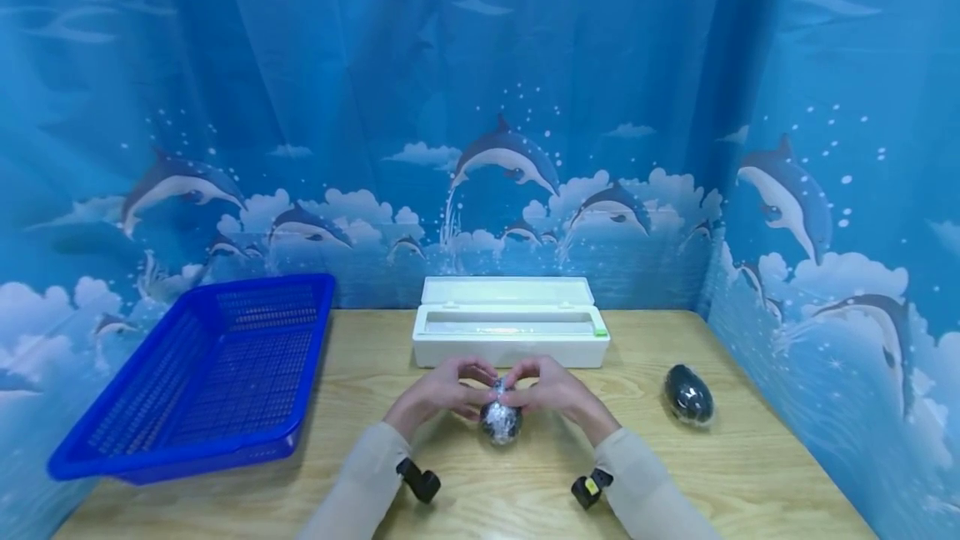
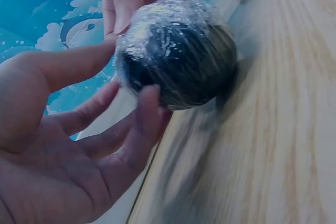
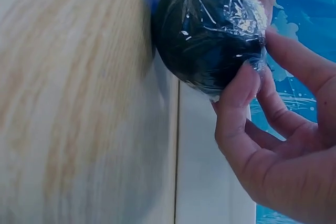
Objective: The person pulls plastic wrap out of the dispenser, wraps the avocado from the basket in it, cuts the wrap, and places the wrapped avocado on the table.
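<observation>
A dark, rounded thing wrapped in crinkled clear plastic wrap [image 1: 501, 423] sits on the table in front of me. My left hand [image 1: 448, 390] pinches its far end, thumb and fingertips on the gathered film. From the other side my right hand [image 1: 551, 388] holds the same end, its thumb and index finger against the film in the right wrist view. Both wrist views show the wrapped thing [image 2: 178, 56] close up, dark under shiny folds. What lies inside the wrap cannot be made out.
Behind my hands stands a long white box [image 1: 510, 352] with its lid raised. A blue mesh basket [image 1: 288, 440] is at the left. Another dark oval thing in clear wrap [image 1: 688, 395] lies to the right. A dolphin-print curtain [image 1: 480, 65] encloses the wooden table [image 1: 750, 482].
</observation>
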`<action>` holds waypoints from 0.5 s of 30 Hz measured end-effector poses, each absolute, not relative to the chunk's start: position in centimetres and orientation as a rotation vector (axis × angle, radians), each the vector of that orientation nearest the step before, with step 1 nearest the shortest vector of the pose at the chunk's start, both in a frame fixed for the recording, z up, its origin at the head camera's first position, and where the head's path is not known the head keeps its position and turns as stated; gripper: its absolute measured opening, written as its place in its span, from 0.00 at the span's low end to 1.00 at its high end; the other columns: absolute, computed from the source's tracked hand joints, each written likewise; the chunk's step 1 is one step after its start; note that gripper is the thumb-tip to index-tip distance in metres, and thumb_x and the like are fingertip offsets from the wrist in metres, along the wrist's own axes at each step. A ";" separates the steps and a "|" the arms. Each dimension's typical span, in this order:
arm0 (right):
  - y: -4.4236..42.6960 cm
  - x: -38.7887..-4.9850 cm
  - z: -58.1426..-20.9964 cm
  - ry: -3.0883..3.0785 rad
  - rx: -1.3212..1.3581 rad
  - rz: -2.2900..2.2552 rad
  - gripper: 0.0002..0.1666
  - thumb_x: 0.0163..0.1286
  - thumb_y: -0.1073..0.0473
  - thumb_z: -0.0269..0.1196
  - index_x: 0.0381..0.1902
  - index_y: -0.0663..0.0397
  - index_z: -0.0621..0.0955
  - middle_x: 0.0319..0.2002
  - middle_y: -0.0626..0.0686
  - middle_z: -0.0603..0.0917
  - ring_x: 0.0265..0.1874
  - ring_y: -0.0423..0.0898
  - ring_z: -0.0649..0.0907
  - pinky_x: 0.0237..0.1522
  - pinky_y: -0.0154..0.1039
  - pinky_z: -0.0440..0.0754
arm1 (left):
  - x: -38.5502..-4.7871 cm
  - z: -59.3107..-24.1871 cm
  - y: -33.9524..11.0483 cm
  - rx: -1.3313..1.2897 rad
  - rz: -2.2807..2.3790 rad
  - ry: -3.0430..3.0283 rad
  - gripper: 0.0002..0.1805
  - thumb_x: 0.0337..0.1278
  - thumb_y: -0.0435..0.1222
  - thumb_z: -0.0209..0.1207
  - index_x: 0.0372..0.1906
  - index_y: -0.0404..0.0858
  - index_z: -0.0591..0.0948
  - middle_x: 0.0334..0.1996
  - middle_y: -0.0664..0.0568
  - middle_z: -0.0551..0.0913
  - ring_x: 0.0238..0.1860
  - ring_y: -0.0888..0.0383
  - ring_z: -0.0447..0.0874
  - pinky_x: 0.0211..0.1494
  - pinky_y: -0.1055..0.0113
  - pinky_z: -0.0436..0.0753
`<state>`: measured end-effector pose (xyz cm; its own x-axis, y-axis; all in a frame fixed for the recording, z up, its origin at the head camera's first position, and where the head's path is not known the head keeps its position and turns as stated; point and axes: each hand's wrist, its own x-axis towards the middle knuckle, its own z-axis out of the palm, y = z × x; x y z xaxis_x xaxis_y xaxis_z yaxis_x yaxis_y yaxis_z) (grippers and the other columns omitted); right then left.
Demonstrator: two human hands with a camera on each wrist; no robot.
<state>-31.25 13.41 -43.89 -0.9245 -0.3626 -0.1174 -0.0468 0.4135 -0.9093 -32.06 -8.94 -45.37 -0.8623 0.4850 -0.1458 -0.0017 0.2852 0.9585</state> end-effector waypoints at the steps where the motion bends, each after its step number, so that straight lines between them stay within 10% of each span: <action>1: 13.4 -31.2 -43.8 2.379 -0.360 -1.506 0.16 0.58 0.62 0.76 0.40 0.61 0.82 0.54 0.61 0.83 0.44 0.50 0.84 0.39 0.43 0.90 | -32.1 -45.3 -9.0 0.429 1.599 2.149 0.23 0.62 0.38 0.70 0.59 0.36 0.78 0.61 0.38 0.79 0.48 0.50 0.86 0.45 0.56 0.91; 15: 14.3 -31.4 -43.6 2.258 -0.346 -1.399 0.39 0.70 0.49 0.70 0.70 0.62 0.70 0.50 0.61 0.87 0.28 0.46 0.87 0.36 0.43 0.91 | -31.7 -44.9 -9.3 0.351 1.490 2.121 0.28 0.62 0.43 0.71 0.63 0.39 0.76 0.52 0.41 0.80 0.41 0.49 0.88 0.36 0.60 0.92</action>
